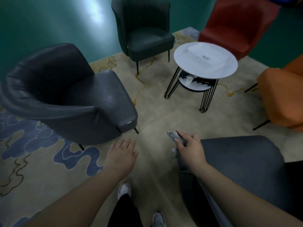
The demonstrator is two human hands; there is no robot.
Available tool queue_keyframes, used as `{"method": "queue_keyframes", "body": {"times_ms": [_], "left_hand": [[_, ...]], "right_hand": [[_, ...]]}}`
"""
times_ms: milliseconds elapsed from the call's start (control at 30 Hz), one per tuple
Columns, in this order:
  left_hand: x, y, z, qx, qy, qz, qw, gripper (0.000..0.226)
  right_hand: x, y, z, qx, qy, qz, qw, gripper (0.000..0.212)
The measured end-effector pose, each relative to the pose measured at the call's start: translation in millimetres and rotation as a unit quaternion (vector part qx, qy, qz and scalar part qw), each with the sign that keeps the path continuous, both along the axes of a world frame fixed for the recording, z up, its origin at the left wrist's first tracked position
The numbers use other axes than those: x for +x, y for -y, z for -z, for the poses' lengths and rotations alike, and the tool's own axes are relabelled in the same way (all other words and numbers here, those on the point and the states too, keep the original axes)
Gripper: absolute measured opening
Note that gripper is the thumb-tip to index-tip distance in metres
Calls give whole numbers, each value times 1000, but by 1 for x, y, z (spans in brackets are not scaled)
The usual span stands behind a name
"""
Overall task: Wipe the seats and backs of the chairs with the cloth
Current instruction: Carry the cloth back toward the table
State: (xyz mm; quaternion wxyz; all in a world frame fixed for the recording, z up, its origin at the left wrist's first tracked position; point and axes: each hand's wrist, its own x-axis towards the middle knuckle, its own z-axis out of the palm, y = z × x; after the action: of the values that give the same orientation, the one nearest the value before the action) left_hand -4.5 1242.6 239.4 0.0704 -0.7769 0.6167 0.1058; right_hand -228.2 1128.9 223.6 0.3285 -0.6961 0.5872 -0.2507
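**Cloth in the right hand, between two grey chairs**

On the left, a dark grey chair [68, 95] is seen standing on the patterned carpet [155, 102], with its seat turned toward the middle of the room. No wet marks or streaks can be told on it, so it cannot be said whether it is already wiped. Behind it, farther back, a dark green chair [144, 30] is placed near the carpet's edge.

In the lower middle, the left hand [122, 154] is held over the carpet with the fingers straight and loosely spread; nothing is held in it. Just to its right, the cloth [176, 136] is gripped by the right hand [190, 149], with the fingers curled around it. The cloth is crumpled, and it is kept at the top edge of a second grey chair [237, 161], touching it or just beside it; which one cannot be told.

A round white surface [205, 63] stands in the middle right. Behind it a red chair [237, 25] is seen, and at the far right an orange chair [282, 95].

As a judgement, the task is somewhere in its course: the nearest chair seems to be in work, and at least several chairs may be left.
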Motion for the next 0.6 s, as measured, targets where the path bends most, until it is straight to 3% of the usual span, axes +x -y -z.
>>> {"method": "queue_keyframes", "body": {"times_ms": [300,600], "left_hand": [[93,141,1,-15,-18,79,997,55],[142,272,2,4,-7,187,982,54]], "right_hand": [[66,105,-7,-4,-10,100,995,36],[108,189,-10,0,54,190,980,32]]}}
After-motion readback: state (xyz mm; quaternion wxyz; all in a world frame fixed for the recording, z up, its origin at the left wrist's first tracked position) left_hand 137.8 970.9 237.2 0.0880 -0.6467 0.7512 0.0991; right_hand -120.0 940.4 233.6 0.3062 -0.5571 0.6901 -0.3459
